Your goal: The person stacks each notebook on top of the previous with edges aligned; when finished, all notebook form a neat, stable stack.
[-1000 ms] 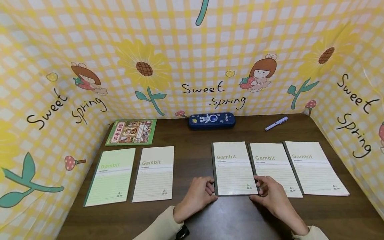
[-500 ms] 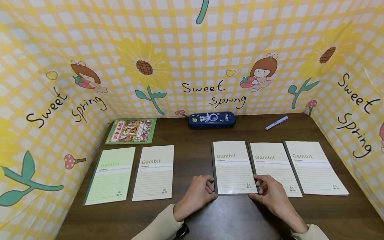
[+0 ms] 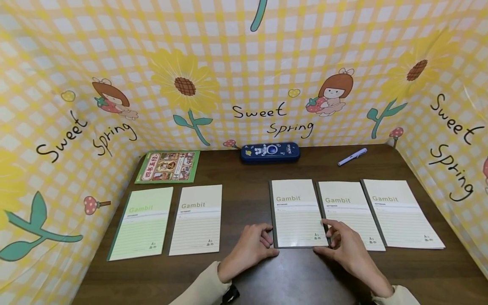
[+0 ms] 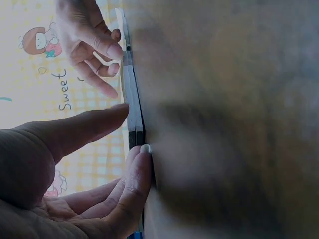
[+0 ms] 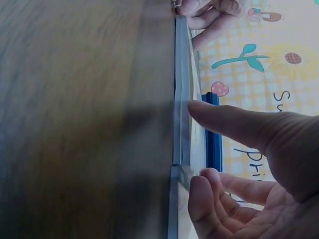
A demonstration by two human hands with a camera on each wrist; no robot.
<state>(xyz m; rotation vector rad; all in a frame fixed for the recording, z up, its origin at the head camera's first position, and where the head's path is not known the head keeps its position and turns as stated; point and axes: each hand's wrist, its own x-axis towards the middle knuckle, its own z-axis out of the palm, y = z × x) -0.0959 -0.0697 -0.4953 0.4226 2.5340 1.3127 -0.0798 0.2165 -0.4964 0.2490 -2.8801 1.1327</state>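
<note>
Middle notebook (image 3: 296,214) lies flat on tabletop (image 3: 244,178), left of two overlapping cream notebooks (image 3: 348,214). Left hand (image 3: 249,248) rests at its lower left corner, fingers loosely curled against the spine edge, no clear pinch. Right hand (image 3: 345,248) at lower right corner, fingers relaxed. Versus 0.5 s ago: right index finger now lifted and extended over the cover edge; notebook position unchanged, left hand unchanged.

Small print on notebook (image 3: 298,212) illegible.
</note>
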